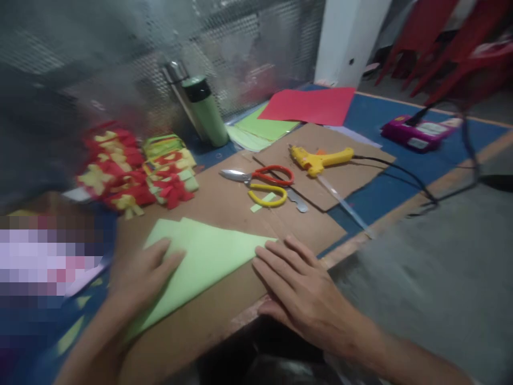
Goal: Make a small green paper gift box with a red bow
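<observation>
At desk's [371, 118] near edge | folded green paper [208, 254], likely light, creasable; hold corners | left hand [145, 267] thumb parted | right hand [302, 286] flattened | neither pinching

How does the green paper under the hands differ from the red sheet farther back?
The green paper is folded to a point; the red sheet lies spread out. The green paper has the left hand and right hand on it; no hand touches the red sheet. The green paper rests on cardboard, while the red sheet partly covers other sheets. Both look plain-coloured.
</observation>
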`<state>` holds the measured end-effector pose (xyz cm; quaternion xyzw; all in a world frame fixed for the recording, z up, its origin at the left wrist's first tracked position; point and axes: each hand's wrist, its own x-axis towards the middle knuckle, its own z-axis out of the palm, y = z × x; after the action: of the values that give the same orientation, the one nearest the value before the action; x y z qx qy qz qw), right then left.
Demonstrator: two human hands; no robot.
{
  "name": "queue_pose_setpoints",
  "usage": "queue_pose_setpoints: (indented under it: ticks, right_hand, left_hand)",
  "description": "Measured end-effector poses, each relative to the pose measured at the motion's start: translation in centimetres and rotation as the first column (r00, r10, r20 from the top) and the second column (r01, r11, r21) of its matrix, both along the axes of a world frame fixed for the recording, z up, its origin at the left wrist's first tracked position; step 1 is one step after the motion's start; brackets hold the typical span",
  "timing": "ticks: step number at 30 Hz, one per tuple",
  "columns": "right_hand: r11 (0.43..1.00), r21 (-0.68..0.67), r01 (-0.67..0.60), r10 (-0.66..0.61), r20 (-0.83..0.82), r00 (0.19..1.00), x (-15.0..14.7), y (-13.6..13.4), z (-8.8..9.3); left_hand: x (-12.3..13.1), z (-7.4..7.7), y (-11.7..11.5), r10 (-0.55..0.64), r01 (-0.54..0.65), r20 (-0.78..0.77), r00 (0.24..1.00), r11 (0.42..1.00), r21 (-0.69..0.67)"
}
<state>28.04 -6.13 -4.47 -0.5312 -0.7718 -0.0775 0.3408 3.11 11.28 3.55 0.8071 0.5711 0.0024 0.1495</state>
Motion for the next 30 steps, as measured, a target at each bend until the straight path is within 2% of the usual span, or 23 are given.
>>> queue_pose_setpoints:
  ticks: [3, 8, 18, 27, 30]
  right_hand:
    - [0.999, 0.043, 0.016, -0.015, -0.031, 0.999, -0.1, 0.0, -0.6]
    - [0.997, 0.077, -0.005, 0.008, -0.044, 0.999, -0.1, 0.1, -1.3]
    - [0.995, 0.100, -0.005, 0.006, -0.015, 1.000, 0.1, 0.2, -1.0]
    - [0.994, 0.107, -0.013, 0.011, 0.020, 1.000, 0.4, 0.2, -1.1]
    - [0.994, 0.105, -0.020, 0.018, 0.028, 0.999, 0.4, 0.3, -1.0]
  left_hand:
    - [1.2, 0.5, -0.9, 0.033, -0.033, -0.007, 0.999, 0.998, 0.052]
    - [1.4, 0.3, -1.3, 0.102, -0.103, 0.016, 0.995, 0.990, 0.101]
    - [1.8, 0.5, -1.9, 0.158, -0.159, 0.016, 0.987, 0.987, 0.027]
    - [0.9, -0.3, -1.8, 0.110, -0.111, 0.136, 0.985, 0.994, -0.001]
    - [0.8, -0.5, -1.7, 0.103, -0.105, 0.128, 0.986, 0.994, 0.008]
